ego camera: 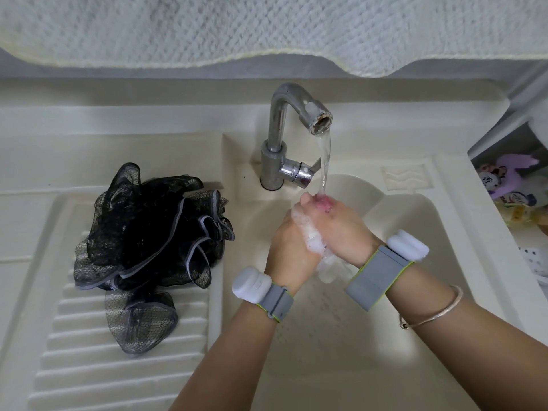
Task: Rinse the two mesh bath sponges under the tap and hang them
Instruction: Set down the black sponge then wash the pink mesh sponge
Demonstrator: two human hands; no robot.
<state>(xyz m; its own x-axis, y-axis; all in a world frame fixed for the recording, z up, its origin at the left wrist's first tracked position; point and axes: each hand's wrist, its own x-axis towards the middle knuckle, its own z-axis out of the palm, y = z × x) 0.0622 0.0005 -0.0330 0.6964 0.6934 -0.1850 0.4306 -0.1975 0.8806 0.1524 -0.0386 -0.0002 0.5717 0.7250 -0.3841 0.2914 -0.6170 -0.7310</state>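
Note:
A black mesh bath sponge (148,250) lies spread on the ribbed washboard (89,366) left of the basin. A pink mesh sponge (323,202) is squeezed between my two hands under the running tap (296,114); only a small pink part shows at the top. My left hand (289,247) and my right hand (341,229) are clasped around it, with white foam between the palms and dripping below them. Water from the spout falls straight onto the pink sponge.
The cream basin (400,218) surrounds my hands. A white towel (267,31) hangs above the sink across the top of the view. Bottles and small items (510,185) stand on a shelf at the right. Both wrists carry grey bands with white sensors.

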